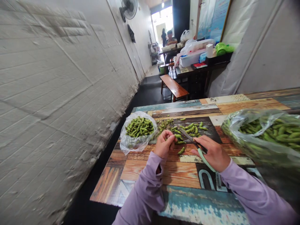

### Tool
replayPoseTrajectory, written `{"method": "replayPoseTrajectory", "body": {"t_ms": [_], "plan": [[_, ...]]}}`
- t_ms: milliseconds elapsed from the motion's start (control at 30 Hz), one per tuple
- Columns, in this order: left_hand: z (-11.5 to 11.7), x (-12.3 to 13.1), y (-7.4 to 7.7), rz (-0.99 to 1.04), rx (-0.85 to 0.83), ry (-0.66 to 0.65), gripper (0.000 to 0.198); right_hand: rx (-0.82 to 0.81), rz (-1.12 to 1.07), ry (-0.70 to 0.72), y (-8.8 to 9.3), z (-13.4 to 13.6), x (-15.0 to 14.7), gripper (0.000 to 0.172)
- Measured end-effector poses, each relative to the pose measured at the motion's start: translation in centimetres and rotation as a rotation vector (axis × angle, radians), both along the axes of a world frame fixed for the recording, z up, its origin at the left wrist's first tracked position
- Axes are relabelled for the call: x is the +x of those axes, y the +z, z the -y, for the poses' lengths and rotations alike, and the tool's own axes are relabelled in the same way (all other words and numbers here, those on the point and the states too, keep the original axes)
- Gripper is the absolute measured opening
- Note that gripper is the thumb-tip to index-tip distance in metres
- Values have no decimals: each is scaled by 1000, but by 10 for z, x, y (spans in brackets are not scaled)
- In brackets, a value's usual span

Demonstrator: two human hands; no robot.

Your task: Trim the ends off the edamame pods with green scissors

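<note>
Near the middle of the patterned table point(140, 165), my left hand point(164, 144) pinches a green pod point(178, 136) between thumb and fingers. My right hand point(212, 153) is wrapped round the green handles of the scissors point(187, 135), whose blades point up and left beside that pod. Loose pods point(194, 128) lie behind the scissors on a dark patch of the table, and one pod point(181, 151) lies closer to me. A small heap of trimmed bits point(165, 124) sits left of them. Pods point(140, 127) fill an open clear plastic bag point(133, 143) at the left.
A large clear bag point(248, 142) of pods stands at the table's right. Beyond the table are a wooden bench point(174, 86), a dark table with a plastic box point(192, 58), and a seated person point(170, 38). A white wall point(58, 93) runs along the left.
</note>
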State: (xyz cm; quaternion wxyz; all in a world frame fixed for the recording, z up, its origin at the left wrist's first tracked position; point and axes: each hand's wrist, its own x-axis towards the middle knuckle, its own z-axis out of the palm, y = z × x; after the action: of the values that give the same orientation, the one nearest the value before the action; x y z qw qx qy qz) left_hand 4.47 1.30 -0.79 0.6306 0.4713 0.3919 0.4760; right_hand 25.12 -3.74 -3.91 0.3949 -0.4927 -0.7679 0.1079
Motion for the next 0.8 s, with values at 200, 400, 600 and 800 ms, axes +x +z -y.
{"method": "replayPoseTrajectory", "body": {"t_ms": [200,400,600,800], "plan": [[2,0,5,90,-70,1,37,-43,10,24,2,2,-2,35],[3,2,3,117,-76,-20,36,-101,29,29,8,5,-6,39],[5,5,-4,80,-73,-72,36,-111,59,45,6,5,-5,41],[8,9,-5,93,-87,-161,39,-94,58,33,7,5,-6,40]]}}
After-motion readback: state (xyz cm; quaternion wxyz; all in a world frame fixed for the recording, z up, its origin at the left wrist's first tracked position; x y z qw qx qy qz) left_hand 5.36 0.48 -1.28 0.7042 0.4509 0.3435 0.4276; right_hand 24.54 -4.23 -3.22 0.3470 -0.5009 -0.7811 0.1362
